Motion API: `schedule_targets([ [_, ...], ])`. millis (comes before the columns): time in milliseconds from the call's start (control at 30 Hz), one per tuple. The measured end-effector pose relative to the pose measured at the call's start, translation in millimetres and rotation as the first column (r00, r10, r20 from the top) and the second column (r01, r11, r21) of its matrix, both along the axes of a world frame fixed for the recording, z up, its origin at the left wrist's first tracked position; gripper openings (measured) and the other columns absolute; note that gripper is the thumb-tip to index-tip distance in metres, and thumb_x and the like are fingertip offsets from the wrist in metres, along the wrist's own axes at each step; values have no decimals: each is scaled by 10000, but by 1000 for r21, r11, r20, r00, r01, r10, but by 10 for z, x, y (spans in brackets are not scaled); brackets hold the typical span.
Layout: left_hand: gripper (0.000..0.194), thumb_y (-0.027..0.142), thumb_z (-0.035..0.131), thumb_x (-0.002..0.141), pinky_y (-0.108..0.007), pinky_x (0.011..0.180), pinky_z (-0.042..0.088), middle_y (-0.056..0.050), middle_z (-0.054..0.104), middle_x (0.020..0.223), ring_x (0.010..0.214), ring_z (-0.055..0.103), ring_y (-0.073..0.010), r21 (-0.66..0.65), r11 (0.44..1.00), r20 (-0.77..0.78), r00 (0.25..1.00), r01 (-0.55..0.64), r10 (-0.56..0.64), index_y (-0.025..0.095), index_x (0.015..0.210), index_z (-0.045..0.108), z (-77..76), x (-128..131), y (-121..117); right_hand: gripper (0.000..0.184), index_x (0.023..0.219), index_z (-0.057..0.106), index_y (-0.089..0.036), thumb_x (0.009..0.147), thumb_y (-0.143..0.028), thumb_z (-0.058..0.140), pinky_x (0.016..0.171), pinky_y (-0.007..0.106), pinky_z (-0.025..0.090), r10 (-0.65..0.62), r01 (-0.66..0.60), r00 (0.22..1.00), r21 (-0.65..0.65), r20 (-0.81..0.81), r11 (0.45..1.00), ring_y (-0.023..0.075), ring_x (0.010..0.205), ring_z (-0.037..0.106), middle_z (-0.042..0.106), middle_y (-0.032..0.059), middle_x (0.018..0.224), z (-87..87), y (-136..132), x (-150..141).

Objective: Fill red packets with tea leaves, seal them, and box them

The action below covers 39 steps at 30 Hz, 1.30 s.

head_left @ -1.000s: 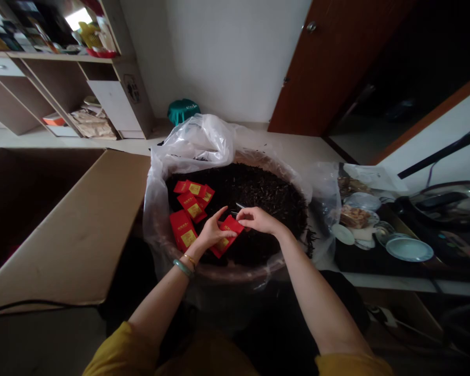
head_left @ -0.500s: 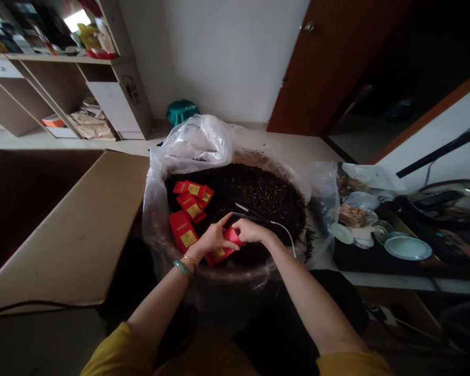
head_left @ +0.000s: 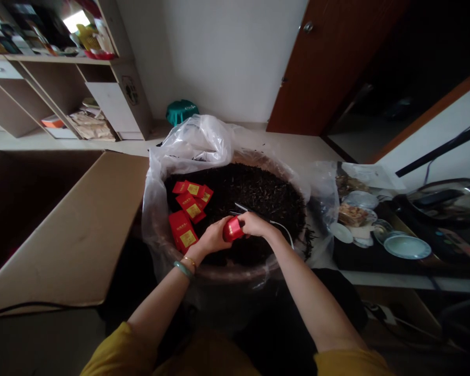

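Observation:
Both my hands meet over a big round basket (head_left: 219, 271) lined with clear plastic and full of dark loose tea leaves (head_left: 266, 193). My left hand (head_left: 211, 239) and my right hand (head_left: 254, 224) are closed on the same small red packet (head_left: 232, 228), held upright between them. Several more red packets with gold labels (head_left: 188, 209) lie on the leaves at the left of the basket. A slim dark tool with a white cord (head_left: 258, 215) rests on the leaves just behind my right hand.
A large open cardboard box (head_left: 78, 230) stands to the left. A low dark table at the right carries small dishes (head_left: 407, 248), a plate of snacks (head_left: 352, 214) and a metal tray. Wooden shelves (head_left: 62, 89) and a brown door (head_left: 329, 62) stand behind.
The red packet lay flat and tilted in my hands before. Now it is turned upright and bunched between both hands, which have drawn closer together. The corded tool came into view behind them.

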<state>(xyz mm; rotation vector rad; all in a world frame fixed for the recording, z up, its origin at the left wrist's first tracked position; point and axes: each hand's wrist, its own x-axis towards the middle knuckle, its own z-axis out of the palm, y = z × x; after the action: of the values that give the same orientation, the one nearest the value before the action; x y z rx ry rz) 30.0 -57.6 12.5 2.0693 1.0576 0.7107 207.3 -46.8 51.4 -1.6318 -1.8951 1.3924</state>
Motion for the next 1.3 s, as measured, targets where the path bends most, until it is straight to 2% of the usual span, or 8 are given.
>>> schedule_targets([
  [133,773,166,718,567,-405,929,463,-116,617,1204,1048,607,-282,81,997,-96,995,5,3,161,1296,459,-27,9,-1,319,822,712,-140,573,-7,564,489,222,444,-16,-3,987,120,158,993,129,501,572,642,-8,589,-33,14,-20],
  [300,757,182,722,578,-420,971,440,-101,613,1223,1087,585,-286,171,984,-111,991,-54,73,185,1293,474,-71,18,10,303,820,717,-146,573,-28,588,504,219,454,-31,-1,987,200,156,980,129,516,578,649,-7,604,21,-3,-40],
  [600,705,131,728,560,-399,941,467,-105,644,1172,1039,617,-270,111,985,-32,990,-132,136,171,1235,529,-27,-18,40,213,819,656,-150,614,-100,633,447,183,498,-153,165,974,55,-167,985,121,557,612,657,-7,668,105,15,96],
  [800,654,206,754,589,-365,872,505,-75,672,1078,948,650,-240,91,945,95,947,-314,305,181,1202,525,-54,-26,63,168,766,594,-152,620,-113,669,548,226,542,-222,254,917,55,-332,966,132,568,648,625,-18,595,244,31,302],
  [900,651,246,755,608,-368,877,507,-78,667,1068,960,646,-242,106,895,200,891,-433,407,175,1204,503,-56,-33,64,159,782,591,-159,642,-140,663,579,254,540,-172,206,933,76,-315,976,142,600,655,632,-19,626,308,11,390],
  [1000,677,279,754,628,-369,928,486,-89,632,1141,1050,615,-244,139,832,340,815,-537,469,185,1230,460,-42,-35,53,176,814,646,-166,643,-130,671,687,283,532,-4,36,986,188,-168,981,152,703,655,669,-6,709,353,-24,393],
  [1133,721,282,771,614,-386,961,470,-102,598,1194,1101,592,-253,160,805,397,784,-571,478,194,1243,427,-51,-25,43,210,917,683,-196,708,-192,677,823,309,501,56,-2,993,470,-100,883,164,881,632,680,25,919,427,-102,227],
  [1300,796,273,797,580,-404,957,470,-118,585,1219,1114,583,-266,159,837,358,821,-524,445,191,1268,406,-106,-1,26,334,1056,659,-232,730,-277,718,696,262,519,128,-7,982,653,-139,758,151,828,615,630,45,1006,449,-208,-79],
])
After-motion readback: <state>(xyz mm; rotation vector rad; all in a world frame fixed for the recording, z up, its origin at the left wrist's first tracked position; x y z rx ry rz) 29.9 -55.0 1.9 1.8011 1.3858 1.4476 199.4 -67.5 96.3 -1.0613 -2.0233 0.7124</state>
